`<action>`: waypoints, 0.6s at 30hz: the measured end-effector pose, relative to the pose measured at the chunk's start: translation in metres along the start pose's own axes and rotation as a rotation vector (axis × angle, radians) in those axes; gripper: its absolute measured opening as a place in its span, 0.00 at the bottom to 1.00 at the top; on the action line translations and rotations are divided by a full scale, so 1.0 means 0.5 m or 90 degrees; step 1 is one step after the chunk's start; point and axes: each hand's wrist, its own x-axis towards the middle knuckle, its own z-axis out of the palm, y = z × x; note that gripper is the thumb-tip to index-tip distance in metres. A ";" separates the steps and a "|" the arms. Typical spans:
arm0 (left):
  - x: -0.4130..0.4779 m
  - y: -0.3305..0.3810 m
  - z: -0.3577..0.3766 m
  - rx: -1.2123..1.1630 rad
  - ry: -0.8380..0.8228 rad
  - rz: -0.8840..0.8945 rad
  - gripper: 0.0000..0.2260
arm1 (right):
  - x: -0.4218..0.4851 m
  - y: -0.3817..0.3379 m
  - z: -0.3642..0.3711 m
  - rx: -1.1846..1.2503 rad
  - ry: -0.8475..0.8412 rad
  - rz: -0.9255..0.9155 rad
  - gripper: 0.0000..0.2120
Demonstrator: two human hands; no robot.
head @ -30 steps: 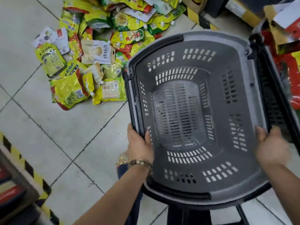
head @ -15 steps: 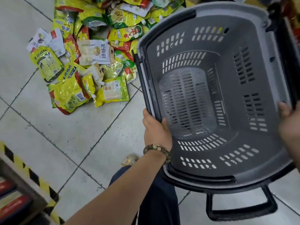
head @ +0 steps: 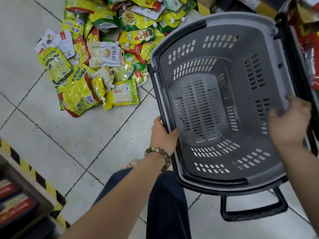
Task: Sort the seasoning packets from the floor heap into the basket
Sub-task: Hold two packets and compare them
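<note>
Left hand (head: 163, 135) clamped on the grey slotted plastic basket (head: 224, 18) at centre-right, right hand (head: 290, 121) too blurred to tell its grip, I risk tipping it onto the yellow seasoning packets (head: 96, 66) heaped upper left.

seasoning packets (head: 103, 54) heaped on tiled floor (head: 51, 135).

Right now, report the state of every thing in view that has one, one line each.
basket: empty, held off the floor, tilted towards the camera.
pull handle: sticking out from the basket's near end.
seasoning packets: heaped on the floor, none in the basket.
left hand: grips the basket's left rim.
right hand: holds the right rim, blurred.
</note>
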 end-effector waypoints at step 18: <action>0.262 -0.154 -0.536 0.140 0.081 -0.002 0.26 | -0.346 -0.496 0.482 0.164 -0.390 -0.030 0.16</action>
